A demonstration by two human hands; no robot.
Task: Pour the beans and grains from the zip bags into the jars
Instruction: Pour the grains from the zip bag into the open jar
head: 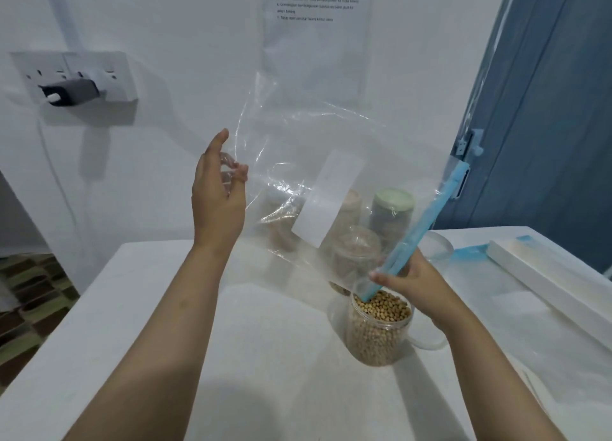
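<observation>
We see a large clear plastic zip bag (pixel 318 162) with a blue zip strip and a white label patch, held tilted above a white table (pixel 198 324). It looks empty. Left hand (pixel 218 195) is raised, pinching the bag's bottom corner between thumb and fingers. Right hand (pixel 414 281) grips the blue zip end, whose tip dips into the mouth of a clear plastic jar with a handle (pixel 381 331), nearly full of tan beans. Behind the bag stand further clear jars (pixel 359 252), one with a pale green lid (pixel 394 199). A round clear lid (pixel 440 245) lies just beyond the right hand.
</observation>
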